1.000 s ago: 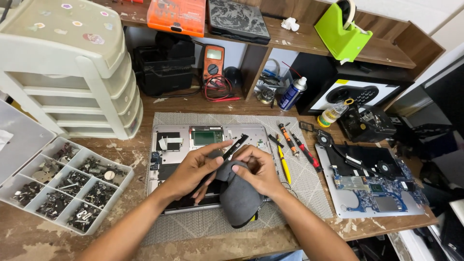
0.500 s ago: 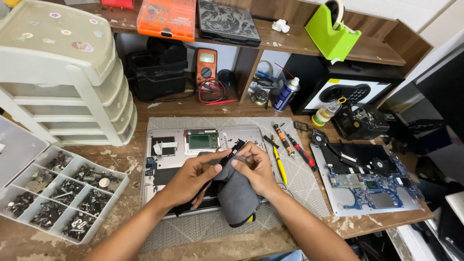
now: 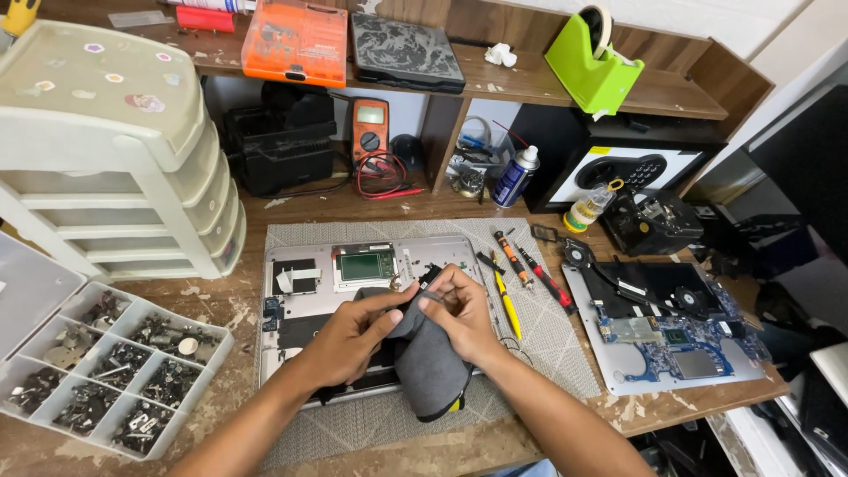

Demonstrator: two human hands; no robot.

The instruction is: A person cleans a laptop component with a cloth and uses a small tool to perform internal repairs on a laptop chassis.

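Head view: we pinch a grey cloth [image 3: 430, 358] between left hand [image 3: 353, 340] and right hand [image 3: 459, 314], both grips closed on it, above the opened laptop base [image 3: 353, 265]; its long axis hangs toward 6 o'clock.

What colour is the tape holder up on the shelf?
The tape dispenser is bright lime green, seen in the head view.

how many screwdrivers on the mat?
3, side by side right of the hands: yellow screwdriver, orange-handled screwdriver, red-and-black screwdriver. More may be hidden under the grey cloth.
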